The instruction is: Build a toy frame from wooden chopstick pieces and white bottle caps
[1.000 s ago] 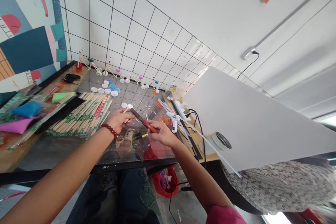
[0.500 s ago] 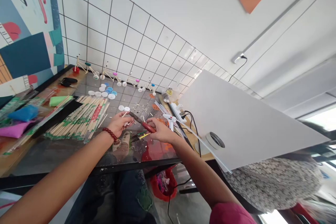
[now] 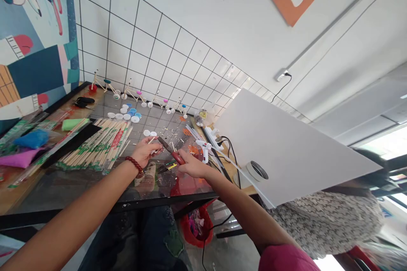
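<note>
My left hand (image 3: 144, 150), with a red bead bracelet on the wrist, pinches a thin wooden stick (image 3: 151, 139) over the glass-topped table (image 3: 79, 182). My right hand (image 3: 190, 166) grips the red handles of a pair of cutting pliers (image 3: 170, 150), whose dark jaws reach toward the stick by my left fingers. Whether the jaws touch the stick is too small to tell. A thick pile of wooden sticks in green-printed wrappers (image 3: 98, 142) lies just left of my left hand.
Bottle caps (image 3: 127, 114) and small stick models (image 3: 133, 91) stand along the tiled wall. A white glue gun (image 3: 203, 147), cables and a tape roll (image 3: 256, 170) lie at the right under a large white board (image 3: 286, 148). Coloured clay bags (image 3: 25, 146) sit far left.
The camera view has tilted and drifted, so everything sits slightly lower and to the left. Both hands hold the same grips and stay close together over the table.
</note>
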Motion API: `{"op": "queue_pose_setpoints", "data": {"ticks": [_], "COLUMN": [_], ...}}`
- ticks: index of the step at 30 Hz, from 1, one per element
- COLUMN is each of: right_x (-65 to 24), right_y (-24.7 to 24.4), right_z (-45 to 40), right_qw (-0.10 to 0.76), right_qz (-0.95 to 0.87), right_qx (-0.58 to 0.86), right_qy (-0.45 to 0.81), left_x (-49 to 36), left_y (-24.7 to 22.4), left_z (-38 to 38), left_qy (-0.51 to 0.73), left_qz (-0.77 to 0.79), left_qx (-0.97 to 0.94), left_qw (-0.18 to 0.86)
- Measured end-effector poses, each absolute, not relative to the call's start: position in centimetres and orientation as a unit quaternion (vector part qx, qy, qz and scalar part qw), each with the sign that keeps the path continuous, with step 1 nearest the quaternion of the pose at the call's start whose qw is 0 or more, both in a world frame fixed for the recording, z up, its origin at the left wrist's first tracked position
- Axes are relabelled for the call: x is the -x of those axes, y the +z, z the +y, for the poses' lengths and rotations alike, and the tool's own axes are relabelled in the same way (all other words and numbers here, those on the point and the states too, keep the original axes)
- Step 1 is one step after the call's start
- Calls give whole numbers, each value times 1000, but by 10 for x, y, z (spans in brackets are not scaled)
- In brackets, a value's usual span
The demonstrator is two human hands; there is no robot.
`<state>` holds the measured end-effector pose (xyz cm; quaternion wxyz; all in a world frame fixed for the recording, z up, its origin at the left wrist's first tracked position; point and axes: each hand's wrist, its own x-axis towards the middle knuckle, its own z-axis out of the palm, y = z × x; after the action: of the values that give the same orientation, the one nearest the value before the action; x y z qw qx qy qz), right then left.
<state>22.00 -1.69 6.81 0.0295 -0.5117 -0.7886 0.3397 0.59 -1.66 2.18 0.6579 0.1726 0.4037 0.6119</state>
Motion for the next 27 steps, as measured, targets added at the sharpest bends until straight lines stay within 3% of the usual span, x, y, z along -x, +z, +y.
{"op": "queue_pose_setpoints", "data": {"ticks": [27], "right_x": [-219], "right_y": [47], "right_z": [-25], "right_qw": [102], "right_qz": [-797], "right_qx": [519], "right_qy": [292], "left_x": [0], "left_y": [20], "left_z": [-15], "left_qy": [624], "left_qz": [365], "left_qx": [-218], "left_qw": [656]}}
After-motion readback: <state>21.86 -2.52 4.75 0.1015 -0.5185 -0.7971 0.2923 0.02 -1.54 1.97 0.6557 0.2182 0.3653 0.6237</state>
